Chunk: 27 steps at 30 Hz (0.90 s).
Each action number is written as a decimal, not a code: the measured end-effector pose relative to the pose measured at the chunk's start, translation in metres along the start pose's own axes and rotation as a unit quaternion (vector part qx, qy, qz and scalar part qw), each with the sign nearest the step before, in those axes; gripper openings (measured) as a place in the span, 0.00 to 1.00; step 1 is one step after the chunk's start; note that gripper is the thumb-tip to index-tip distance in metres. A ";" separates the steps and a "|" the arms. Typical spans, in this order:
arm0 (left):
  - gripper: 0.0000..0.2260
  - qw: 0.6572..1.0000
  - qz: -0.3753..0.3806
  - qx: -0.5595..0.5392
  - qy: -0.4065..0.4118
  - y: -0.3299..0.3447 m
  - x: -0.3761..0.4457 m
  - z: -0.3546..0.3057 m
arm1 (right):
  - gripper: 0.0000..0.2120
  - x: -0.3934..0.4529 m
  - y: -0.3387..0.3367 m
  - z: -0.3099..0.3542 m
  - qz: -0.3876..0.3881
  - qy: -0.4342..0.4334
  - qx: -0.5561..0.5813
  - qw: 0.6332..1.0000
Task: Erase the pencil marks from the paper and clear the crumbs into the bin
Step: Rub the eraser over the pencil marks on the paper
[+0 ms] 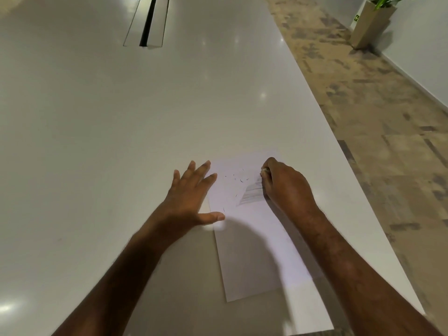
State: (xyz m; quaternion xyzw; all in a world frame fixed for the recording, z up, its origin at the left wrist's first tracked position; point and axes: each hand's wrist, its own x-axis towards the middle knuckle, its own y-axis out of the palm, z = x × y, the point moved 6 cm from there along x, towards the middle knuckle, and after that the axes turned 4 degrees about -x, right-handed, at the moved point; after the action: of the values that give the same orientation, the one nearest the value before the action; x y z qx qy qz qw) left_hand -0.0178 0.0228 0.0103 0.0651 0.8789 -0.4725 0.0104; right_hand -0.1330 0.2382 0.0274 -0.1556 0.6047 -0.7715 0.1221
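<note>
**White desk, paper and two hands at work**

Glossy white desk (97, 117) fills most of the view, with patterned brown carpet (375, 112) along its right side and a tall planter (368, 23) by the far wall. A sheet of paper (254, 251) lies near the desk's right edge. The left hand (191, 197) rests flat with fingers spread, its fingertips and thumb on the paper's left edge. The right hand (286, 185) is curled around a small pale eraser (264, 170), pressed to the paper just beside grey pencil marks (252, 194). Dark eraser crumbs (236, 177) lie scattered on the sheet between the hands.
</note>
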 end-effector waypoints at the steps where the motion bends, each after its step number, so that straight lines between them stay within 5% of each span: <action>1: 0.39 0.997 -0.058 0.025 0.054 -0.001 -0.004 -0.010 | 0.08 -0.001 0.000 0.000 0.000 -0.001 0.003 1.000; 4: 0.23 0.959 -0.170 0.061 0.217 0.014 -0.018 -0.051 | 0.07 -0.001 -0.002 -0.001 0.002 -0.008 0.010 1.000; 8: 0.14 0.952 -0.109 0.009 0.286 0.043 -0.020 -0.103 | 0.07 -0.001 -0.004 -0.001 0.010 -0.019 0.012 1.000; 15: 0.19 0.927 0.043 0.030 0.371 0.082 -0.016 -0.141 | 0.07 -0.001 -0.003 -0.005 0.013 -0.013 0.031 0.999; 22: 0.24 0.915 0.026 0.053 0.399 0.094 -0.020 -0.137 | 0.10 -0.011 -0.010 0.003 0.037 -0.009 0.083 0.996; 27: 0.25 0.925 0.033 0.069 0.372 0.090 -0.020 -0.141 | 0.07 -0.046 -0.014 0.030 0.109 -0.088 0.119 0.983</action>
State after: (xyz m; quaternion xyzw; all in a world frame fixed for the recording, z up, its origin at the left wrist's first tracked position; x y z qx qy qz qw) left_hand 0.0197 0.1870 0.0155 0.2655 0.7822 -0.4727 -0.3069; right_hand -0.0786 0.2323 0.0435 -0.1402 0.5085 -0.8036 0.2756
